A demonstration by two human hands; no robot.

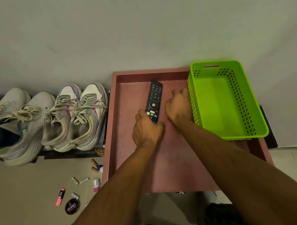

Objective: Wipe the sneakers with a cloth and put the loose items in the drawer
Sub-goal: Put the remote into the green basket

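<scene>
Green basket (228, 109) sat at drawer's (163, 170) right edge, sneakers (77, 118) to the left, batteries (75, 180) on floor. Left hand (147, 129) gripped black remote (154, 100) inside drawer; right hand (179, 106) curled, grip unclear.

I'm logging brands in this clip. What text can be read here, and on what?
"Cherry" on the lid of the round tin on the floor, seen upside down.
Remote: coloured button logos, too small to read.
Pink marker, batteries and small tube: print too blurred to read.
Sneakers, basket: no text visible.
</scene>
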